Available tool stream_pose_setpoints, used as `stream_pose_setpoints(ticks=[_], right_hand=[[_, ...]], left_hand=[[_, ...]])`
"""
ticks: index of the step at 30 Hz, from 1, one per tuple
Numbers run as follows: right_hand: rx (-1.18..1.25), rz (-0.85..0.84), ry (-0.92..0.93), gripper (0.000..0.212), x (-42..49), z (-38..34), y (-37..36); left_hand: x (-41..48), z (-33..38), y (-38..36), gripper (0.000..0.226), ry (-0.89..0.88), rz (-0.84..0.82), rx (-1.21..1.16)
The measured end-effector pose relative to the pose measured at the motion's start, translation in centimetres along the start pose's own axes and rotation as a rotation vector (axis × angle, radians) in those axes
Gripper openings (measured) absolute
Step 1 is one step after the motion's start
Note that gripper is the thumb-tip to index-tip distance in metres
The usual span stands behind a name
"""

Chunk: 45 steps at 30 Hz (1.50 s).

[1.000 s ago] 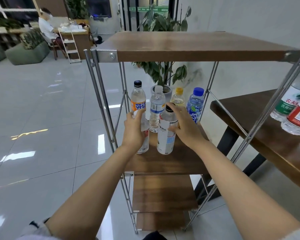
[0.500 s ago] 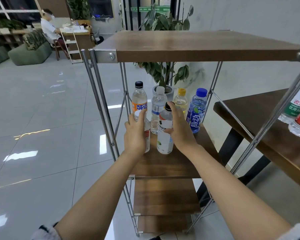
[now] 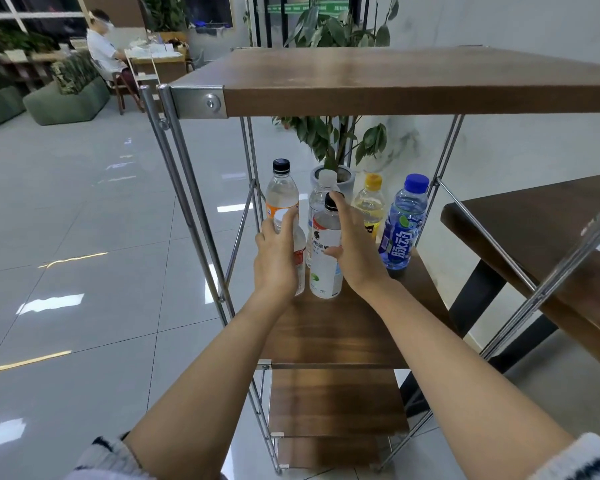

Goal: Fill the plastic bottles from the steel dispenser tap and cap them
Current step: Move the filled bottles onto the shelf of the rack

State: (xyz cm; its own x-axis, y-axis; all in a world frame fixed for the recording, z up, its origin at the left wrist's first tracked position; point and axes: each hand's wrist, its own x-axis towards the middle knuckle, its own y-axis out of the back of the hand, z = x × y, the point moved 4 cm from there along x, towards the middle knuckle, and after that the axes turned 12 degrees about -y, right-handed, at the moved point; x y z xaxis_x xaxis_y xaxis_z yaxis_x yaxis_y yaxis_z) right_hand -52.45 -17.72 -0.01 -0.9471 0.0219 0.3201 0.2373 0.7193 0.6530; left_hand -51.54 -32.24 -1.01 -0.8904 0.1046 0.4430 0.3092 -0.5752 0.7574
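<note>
Head view: the person's 2 bare arms reach into a steel-framed rack, onto its middle wooden shelf [image 3: 329, 336]. Near the shelf's middle stands a clear plastic bottle with a black cap and white label [image 3: 326, 271], upright on the wood. The right hand [image 3: 357, 252] is clasped on it, thumb across the label and forefinger up beside the cap. Just left of that bottle, touching or nearly so, stands a clear bottle with a white cap and red label [image 3: 300, 249], and the left hand [image 3: 276, 259] is wrapped round it from the left, fingertips at the cap.

Behind the black-capped bottle stand 4 more: directly behind, a clear white-capped bottle [image 3: 321, 197]; behind and left, a black-capped bottle with an orange label [image 3: 282, 197]; behind and right, a yellow-capped bottle [image 3: 371, 206]; further right, a blue bottle with a blue cap [image 3: 403, 230].

Well behind it, beyond the rack, grows a leafy potted plant [image 3: 333, 140]. To its right stands a dark wooden table [image 3: 534, 233]. Above it spreads the rack's top wooden shelf [image 3: 413, 81].
</note>
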Motion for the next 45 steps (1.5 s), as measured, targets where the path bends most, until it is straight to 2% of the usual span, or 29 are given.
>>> stream_pose_setpoints(ticks=[16,20,23,28,30,34,36,37,41,45], right_hand=[[-0.010,-0.025,0.001,0.101,1.8,-0.3,-0.8],[-0.004,-0.041,-0.004,0.099,2.0,-0.3,-0.7],[-0.013,-0.048,-0.014,0.100,2.1,-0.2,-0.8],[-0.031,-0.072,-0.045,0.100,2.2,-0.2,-0.7],[-0.077,-0.078,-0.051,0.101,2.1,-0.4,-0.5],[-0.226,-0.086,-0.065,0.108,1.1,-0.8,0.5],[-0.296,-0.058,-0.079,0.099,-0.3,-1.3,1.4],[-0.315,-0.045,-0.079,0.091,-1.2,-1.6,1.9],[-0.365,-0.057,-0.090,0.061,-5.4,-2.6,4.1],[-0.418,-0.044,-0.131,0.051,-9.6,-2.4,7.2]], left_hand=[[1.8,-0.7,-0.6,0.080,-0.024,0.038,-0.096],[2.0,-0.7,-0.6,0.062,-0.014,0.054,-0.208],[2.2,-1.0,-0.6,0.060,-0.058,0.058,-0.205],[2.7,-1.2,-0.9,0.037,-0.041,0.049,-0.258],[2.6,-1.3,-0.8,0.043,-0.027,0.041,-0.271],[1.0,-0.8,-0.3,0.076,-0.020,0.027,-0.263],[-0.8,0.3,0.4,0.096,-0.057,0.035,-0.107],[-1.7,1.0,0.7,0.097,-0.090,0.049,-0.061],[-4.4,3.6,1.5,0.077,-0.143,-0.009,0.014],[-6.8,7.4,2.8,0.064,-0.201,-0.044,0.006]])
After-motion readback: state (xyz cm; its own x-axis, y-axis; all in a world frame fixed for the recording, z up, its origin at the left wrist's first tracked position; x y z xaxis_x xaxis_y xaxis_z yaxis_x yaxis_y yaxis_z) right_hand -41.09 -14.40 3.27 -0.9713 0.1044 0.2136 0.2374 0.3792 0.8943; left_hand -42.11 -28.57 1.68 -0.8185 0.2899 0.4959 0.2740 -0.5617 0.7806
